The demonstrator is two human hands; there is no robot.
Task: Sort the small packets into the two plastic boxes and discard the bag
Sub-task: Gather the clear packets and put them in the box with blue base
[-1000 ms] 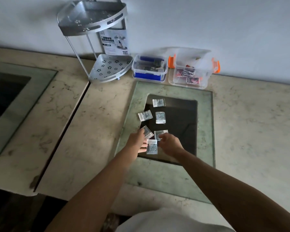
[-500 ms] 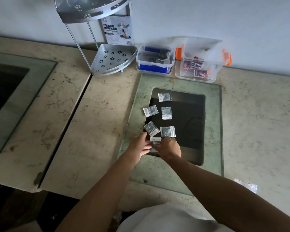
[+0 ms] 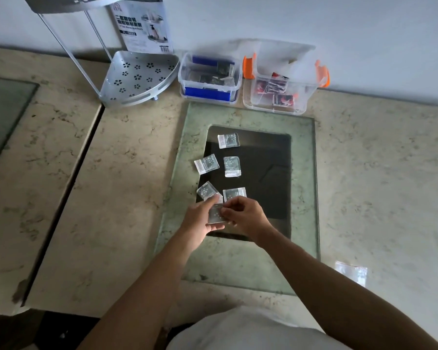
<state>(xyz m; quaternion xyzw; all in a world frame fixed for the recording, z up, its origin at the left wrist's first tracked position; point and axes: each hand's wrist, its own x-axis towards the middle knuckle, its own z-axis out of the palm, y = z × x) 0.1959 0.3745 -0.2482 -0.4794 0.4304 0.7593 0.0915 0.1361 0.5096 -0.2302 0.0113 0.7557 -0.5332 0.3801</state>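
Note:
Several small clear packets lie on the dark glass panel: one at the far end, two in the middle, two nearer. My left hand and my right hand meet over one more packet, both pinching it just above the panel's near edge. Against the wall stand two plastic boxes: a blue-lidded box with dark items and an orange-clipped box with red packets. A clear bag lies flat on the counter at the right.
A metal corner shelf rack with its printed card stands at the back left. A gap splits the marble counter from a second slab on the left. The counter's near edge lies close to my body.
Both hands have closed together on the nearest packet and lifted it slightly. The camera has tipped downward and closer, bringing the bag at the right into view.

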